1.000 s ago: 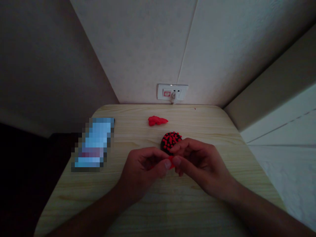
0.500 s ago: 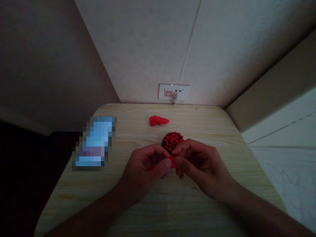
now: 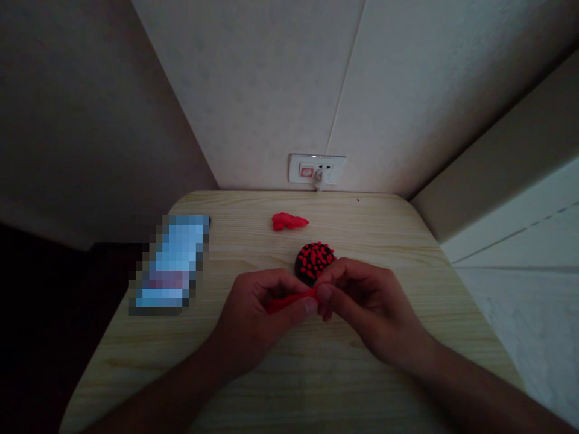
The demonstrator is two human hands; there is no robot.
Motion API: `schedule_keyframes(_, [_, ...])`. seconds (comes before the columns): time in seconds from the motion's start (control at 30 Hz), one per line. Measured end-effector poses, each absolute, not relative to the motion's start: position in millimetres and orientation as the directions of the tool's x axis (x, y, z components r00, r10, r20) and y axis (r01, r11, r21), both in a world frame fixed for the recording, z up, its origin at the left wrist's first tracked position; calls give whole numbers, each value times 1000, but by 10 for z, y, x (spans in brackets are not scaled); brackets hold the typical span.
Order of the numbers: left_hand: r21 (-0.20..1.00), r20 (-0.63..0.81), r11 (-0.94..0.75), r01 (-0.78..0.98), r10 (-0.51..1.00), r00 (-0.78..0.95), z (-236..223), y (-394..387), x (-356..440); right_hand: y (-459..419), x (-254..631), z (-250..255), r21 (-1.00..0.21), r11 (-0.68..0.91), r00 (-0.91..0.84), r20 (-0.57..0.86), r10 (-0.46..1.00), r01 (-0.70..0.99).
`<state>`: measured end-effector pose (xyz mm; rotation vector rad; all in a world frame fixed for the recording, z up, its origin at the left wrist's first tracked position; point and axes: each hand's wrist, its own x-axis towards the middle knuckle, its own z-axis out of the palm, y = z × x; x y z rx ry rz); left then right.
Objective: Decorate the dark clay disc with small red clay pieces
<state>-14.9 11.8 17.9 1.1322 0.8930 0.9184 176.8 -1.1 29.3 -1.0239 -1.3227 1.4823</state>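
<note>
Red, clay-like material is occupying both hands over a pale wood-grain bench [image 3: 235,253]. The left hand [image 3: 257,313] is curling around a soft-looking red strip [image 3: 292,299], holding it between thumb and bent forefinger; the right hand [image 3: 375,307] is pinching the strip's right end between thumb and fingertips. Just beyond the hands, a round black piece [image 3: 312,259] is resting on the bench, its top bearing many small red dots and short squiggles. The right fingers are overlapping its near right edge in the view; whether they are touching it is not clear. Farther away, a lumpy red piece [image 3: 289,222], tapering toward the right, is lying by itself. As to progress, the red pattern appears well advanced, spreading over most of the visible top, while black ground is showing between the marks. The strip and the far lump are not forming part of this pattern, so some red material seems unused. At the left, a phone-like slab [image 3: 174,259], its screen pixelated, is lying on the bench; at the far side, a plug [image 3: 319,176] is sitting in a wall socket [image 3: 295,169].
</note>
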Motion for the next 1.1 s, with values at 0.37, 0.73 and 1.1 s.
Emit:
schedule_keyframes(0.37, [983, -124, 162, -86, 933, 338, 133, 110, -175, 37, 1785, 291, -966, -153, -311, -83, 947, -209])
schedule_keyframes(0.73, [999, -28, 21, 25, 932, 361, 183, 118, -174, 0, 1782, 301, -995, -35, -251, -11, 968, -91])
schedule_keyframes(1.1, [983, 126, -170, 77, 910, 395, 145, 86, -216, 1, 1802, 335, -992, 107, -286, 85, 954, 65])
